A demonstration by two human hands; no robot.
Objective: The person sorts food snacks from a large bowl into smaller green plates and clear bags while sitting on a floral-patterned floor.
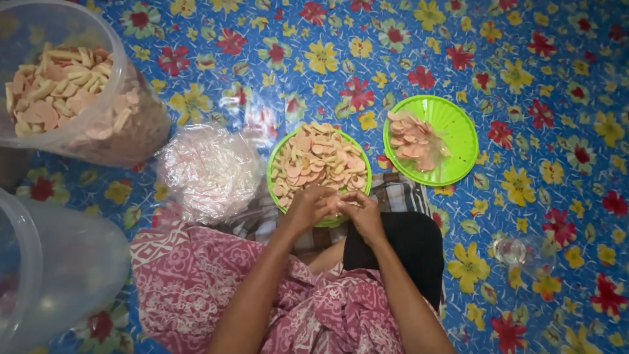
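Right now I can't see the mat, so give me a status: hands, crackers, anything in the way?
Left hand and right hand together at near rim of green basket. Raw crackers heaped inside. Held piece hidden. Nothing blocking.

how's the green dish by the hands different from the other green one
The near green dish is heaped with pale and pink crackers; the far green dish holds a few pink ones on its left side. The hands touch only the near dish. Both are round and bright green.

You get dim, soft indoor light, corners darkened; glare on the clear plastic bag (208,172); hands (335,208) slightly blurred, possibly motion.
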